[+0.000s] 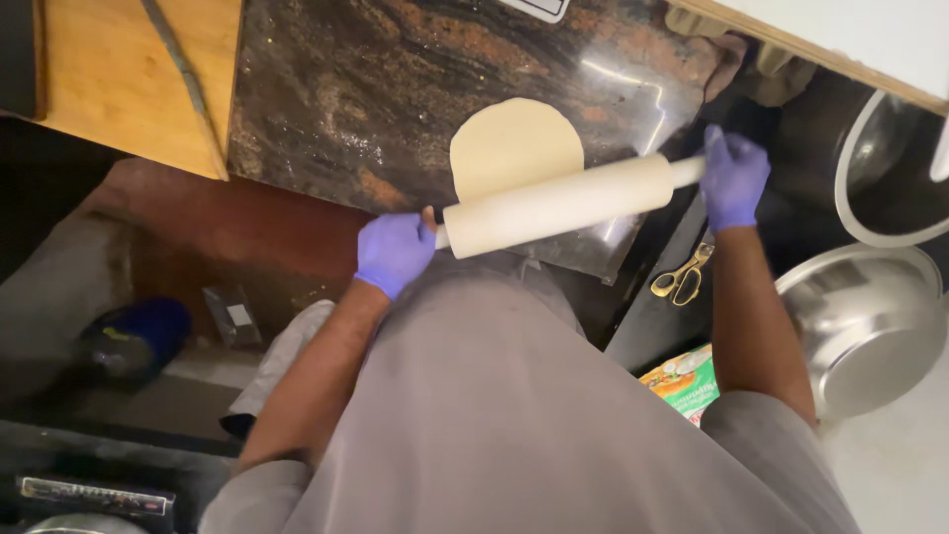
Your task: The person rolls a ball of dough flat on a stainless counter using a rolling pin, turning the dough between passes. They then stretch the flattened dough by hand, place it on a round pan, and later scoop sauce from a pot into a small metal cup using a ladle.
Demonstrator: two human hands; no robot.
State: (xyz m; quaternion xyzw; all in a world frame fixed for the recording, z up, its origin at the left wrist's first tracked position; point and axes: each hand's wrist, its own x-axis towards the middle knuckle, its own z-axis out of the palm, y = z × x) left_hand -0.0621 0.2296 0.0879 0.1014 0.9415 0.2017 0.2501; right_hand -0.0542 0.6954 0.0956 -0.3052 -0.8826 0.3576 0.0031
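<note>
Overhead, dark granite slab (395,89), wooden counter (119,79), dough (514,143), rolling pin (559,205)

Dim and warm overall, with white streaks of glare on the polished stone slab (395,89) and a bright wash at the right edge. Deep shadow across the lower left; soft, slightly smeared throughout, edges least sharp.

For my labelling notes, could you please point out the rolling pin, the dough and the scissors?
rolling pin (559,206), head view, middle of its barrel
dough (514,143), head view, centre of the flat sheet
scissors (680,280), head view, golden handles
</note>
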